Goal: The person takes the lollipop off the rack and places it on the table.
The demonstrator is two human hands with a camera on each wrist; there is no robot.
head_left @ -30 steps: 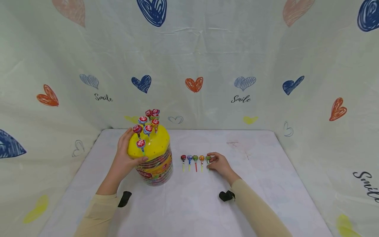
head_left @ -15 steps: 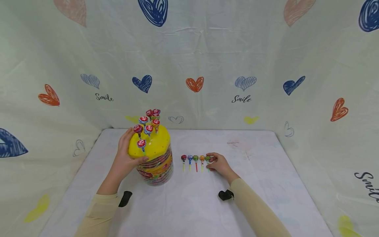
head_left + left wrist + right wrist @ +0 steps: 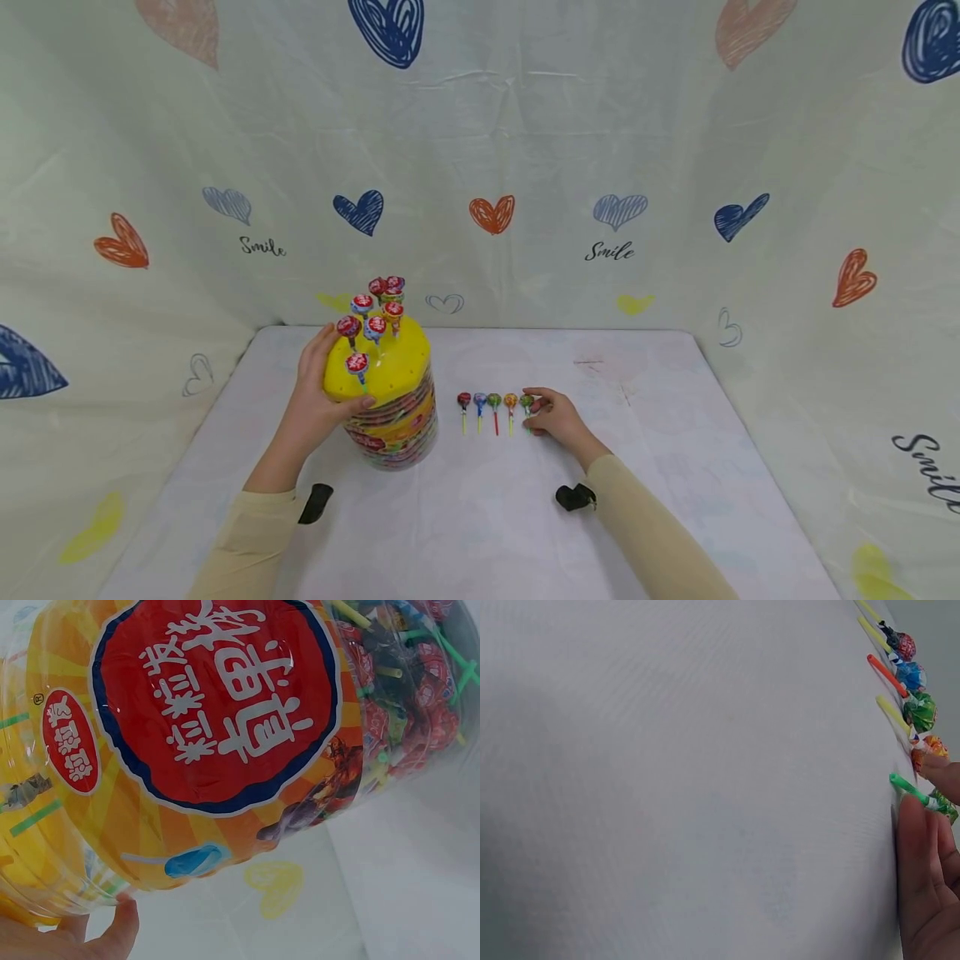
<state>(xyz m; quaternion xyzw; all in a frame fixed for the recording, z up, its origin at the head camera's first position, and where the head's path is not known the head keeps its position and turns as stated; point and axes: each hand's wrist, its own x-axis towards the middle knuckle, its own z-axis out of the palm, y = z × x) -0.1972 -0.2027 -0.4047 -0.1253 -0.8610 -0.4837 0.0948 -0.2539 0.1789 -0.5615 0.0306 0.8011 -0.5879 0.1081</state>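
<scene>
Nothing has moved much since a moment ago. The right hand (image 3: 557, 417) still pinches the green lollipop (image 3: 527, 403) at the end of the row (stick pointing toward the person). The left hand (image 3: 315, 400) wraps the yellow jar (image 3: 390, 400), well to the left.

Bright, even light with faint shadows; head view bends at edges, wrist views soft close up
</scene>
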